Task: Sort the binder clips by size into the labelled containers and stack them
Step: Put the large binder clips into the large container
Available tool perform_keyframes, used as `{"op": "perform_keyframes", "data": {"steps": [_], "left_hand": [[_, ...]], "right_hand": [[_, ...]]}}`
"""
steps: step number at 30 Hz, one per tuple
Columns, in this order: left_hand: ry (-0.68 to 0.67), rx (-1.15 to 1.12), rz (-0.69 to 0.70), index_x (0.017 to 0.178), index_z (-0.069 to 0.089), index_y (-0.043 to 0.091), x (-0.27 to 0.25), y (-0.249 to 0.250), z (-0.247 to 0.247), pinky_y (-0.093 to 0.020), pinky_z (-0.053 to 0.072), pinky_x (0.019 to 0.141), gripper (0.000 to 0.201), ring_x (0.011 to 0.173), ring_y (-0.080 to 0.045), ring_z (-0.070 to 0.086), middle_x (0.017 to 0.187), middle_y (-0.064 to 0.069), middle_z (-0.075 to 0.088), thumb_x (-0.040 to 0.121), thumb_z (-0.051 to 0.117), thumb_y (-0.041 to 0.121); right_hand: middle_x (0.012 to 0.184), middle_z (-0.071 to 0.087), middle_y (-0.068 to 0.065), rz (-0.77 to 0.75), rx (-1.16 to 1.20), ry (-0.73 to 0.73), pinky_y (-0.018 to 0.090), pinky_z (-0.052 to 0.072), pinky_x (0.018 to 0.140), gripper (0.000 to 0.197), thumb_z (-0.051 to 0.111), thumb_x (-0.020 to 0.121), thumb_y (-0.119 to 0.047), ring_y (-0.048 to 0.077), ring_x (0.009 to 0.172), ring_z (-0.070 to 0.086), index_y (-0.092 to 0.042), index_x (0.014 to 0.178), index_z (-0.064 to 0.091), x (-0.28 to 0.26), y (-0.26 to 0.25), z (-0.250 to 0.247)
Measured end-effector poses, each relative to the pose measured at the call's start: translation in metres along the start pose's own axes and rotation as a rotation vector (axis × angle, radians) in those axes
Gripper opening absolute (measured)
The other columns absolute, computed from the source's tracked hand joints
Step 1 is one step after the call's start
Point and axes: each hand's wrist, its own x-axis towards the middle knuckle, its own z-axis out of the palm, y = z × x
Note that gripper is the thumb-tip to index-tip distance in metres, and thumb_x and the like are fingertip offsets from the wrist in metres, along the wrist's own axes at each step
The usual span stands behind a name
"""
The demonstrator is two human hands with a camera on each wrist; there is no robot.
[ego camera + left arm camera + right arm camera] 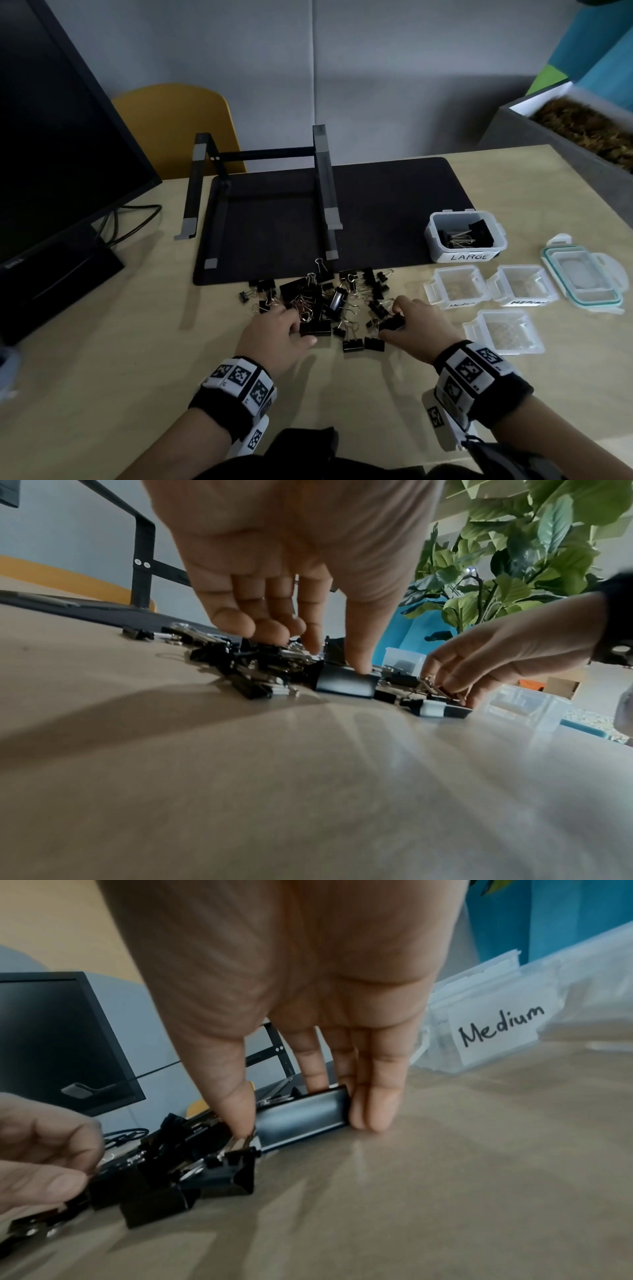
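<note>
Black binder clips (318, 301) lie heaped at the centre of the head view on the bench (137, 359). Our right hand (416, 323) pinches one wide clip (301, 1119) end to end between thumb and fingers; our left hand (279, 327) pinches another wide clip (346, 683) by its back. We should lift both straight clear of tangled wire handles, then carry them to the LARGE container (466, 236) at right.

Glossy black metal binder clips (317, 301) are gleaming on the smooth, pale wood-look bench (137, 342) beside clear plastic containers (457, 286).
</note>
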Motion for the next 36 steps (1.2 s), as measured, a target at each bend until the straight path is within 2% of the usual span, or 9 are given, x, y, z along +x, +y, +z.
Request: {"op": "perform_keyframes", "data": {"steps": [2, 6, 10, 17, 22, 27, 29, 33, 36], "left_hand": [[-0.026, 0.014, -0.037, 0.086, 0.055, 0.024, -0.003, 0.002, 0.003, -0.024, 0.046, 0.065, 0.035, 0.077, -0.01, 0.054, 0.084, 0.012, 0.053, 0.076, 0.06, 0.057], [-0.006, 0.042, -0.136, 0.104, 0.054, 0.02, -0.001, 0.015, 0.006, -0.026, 0.047, 0.069, 0.061, 0.087, -0.014, 0.059, 0.099, 0.005, 0.061, 0.072, 0.052, 0.072], [-0.021, 0.118, -0.224, 0.108, 0.051, 0.011, 0.006, 0.033, 0.006, -0.029, 0.049, 0.067, 0.077, 0.089, -0.021, 0.063, 0.104, -0.002, 0.059, 0.07, 0.048, 0.078], [-0.045, 0.111, -0.261, 0.108, 0.05, 0.008, 0.014, 0.04, 0.005, -0.031, 0.052, 0.069, 0.058, 0.092, -0.023, 0.063, 0.103, -0.005, 0.06, 0.078, 0.057, 0.057], [-0.068, 0.011, -0.272, 0.101, 0.051, 0.011, 0.016, 0.033, -0.009, -0.024, 0.041, 0.055, 0.053, 0.075, -0.017, 0.059, 0.077, 0.005, 0.052, 0.074, 0.063, 0.055], [-0.038, -0.128, -0.198, 0.094, 0.055, 0.017, 0.021, 0.027, -0.024, -0.028, 0.051, 0.063, 0.039, 0.077, -0.013, 0.059, 0.086, 0.004, 0.059, 0.067, 0.07, 0.041], [-0.03, -0.164, -0.154, 0.093, 0.056, 0.019, 0.022, 0.027, -0.029, -0.025, 0.05, 0.066, 0.035, 0.08, -0.011, 0.058, 0.089, 0.005, 0.058, 0.067, 0.071, 0.037], [-0.031, -0.185, -0.076, 0.101, 0.058, 0.024, 0.025, 0.033, -0.041, -0.022, 0.042, 0.071, 0.041, 0.091, -0.009, 0.056, 0.099, 0.009, 0.056, 0.067, 0.073, 0.041], [-0.044, -0.199, -0.033, 0.105, 0.058, 0.025, 0.026, 0.041, -0.048, -0.022, 0.042, 0.075, 0.043, 0.093, -0.007, 0.054, 0.102, 0.01, 0.056, 0.069, 0.073, 0.044]], "right_hand": [[0.114, 0.055, 0.004, -0.007, -0.004, 0.023, 0.025, 0.038, 0.073, 0.051, 0.062, 0.079, -0.045, 0.015, 0.086, 0.044, -0.016, 0.119, 0.048, -0.001, 0.0, 0.003], [0.117, 0.053, 0.004, -0.019, -0.001, 0.043, 0.024, 0.039, 0.074, 0.052, 0.063, 0.08, -0.044, 0.017, 0.091, 0.051, -0.017, 0.122, 0.048, -0.003, -0.004, 0.006], [0.118, 0.053, 0.003, -0.012, -0.001, 0.056, 0.033, 0.05, 0.083, 0.053, 0.063, 0.079, -0.047, 0.021, 0.1, 0.058, -0.02, 0.122, 0.047, -0.005, -0.007, 0.011], [0.117, 0.054, 0.004, -0.015, -0.002, 0.058, 0.032, 0.048, 0.085, 0.05, 0.062, 0.079, -0.043, 0.022, 0.103, 0.055, -0.019, 0.12, 0.047, -0.007, -0.011, 0.011], [0.115, 0.054, 0.005, -0.035, 0.089, 0.085, 0.031, 0.048, 0.084, 0.048, 0.065, 0.077, -0.032, 0.021, 0.099, 0.056, -0.016, 0.118, 0.048, -0.006, -0.01, -0.001], [0.118, 0.055, 0.002, -0.107, 0.111, 0.099, 0.025, 0.042, 0.083, 0.051, 0.068, 0.076, -0.03, 0.016, 0.099, 0.052, -0.018, 0.121, 0.046, -0.005, -0.006, -0.015], [0.117, 0.055, 0.001, -0.139, 0.112, 0.097, 0.021, 0.038, 0.081, 0.051, 0.069, 0.076, -0.029, 0.014, 0.097, 0.05, -0.02, 0.121, 0.046, -0.006, -0.005, -0.02], [0.116, 0.058, 0.0, -0.193, 0.07, 0.1, 0.025, 0.043, 0.084, 0.049, 0.068, 0.077, -0.029, 0.017, 0.103, 0.055, -0.02, 0.121, 0.048, -0.007, 0.0, -0.036], [0.119, 0.057, -0.005, -0.254, 0.064, 0.079, 0.024, 0.044, 0.086, 0.045, 0.071, 0.077, -0.028, 0.012, 0.102, 0.053, -0.022, 0.118, 0.052, -0.009, 0.003, -0.05]]}}
